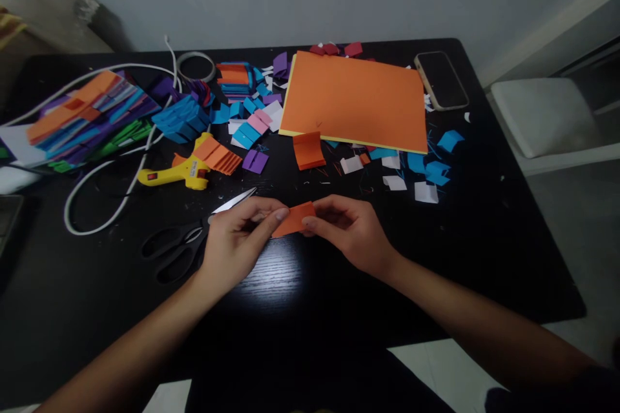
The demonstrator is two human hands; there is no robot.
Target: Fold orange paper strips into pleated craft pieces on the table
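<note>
A small orange piece of paper (293, 219) is stretched between my two hands, just above the black table. My left hand (242, 232) pinches its left end between thumb and fingers. Its right end is gripped the same way by my right hand (353, 229), thumb on top. Black-handled scissors (186, 239) lie beside and partly under my left hand, blades pointing up and right. Beyond my hands a folded orange paper piece (309, 150) rests against the edge of a large orange sheet (356, 100).
A yellow glue gun (179, 172) lies left, near a looped white cable (70, 206) and a tape roll (196, 66). Stacks of coloured strips (97, 116) and blue folded papers (181, 117) sit behind. A phone (442, 80) lies at the back right; a white chair (545, 116) stands beyond.
</note>
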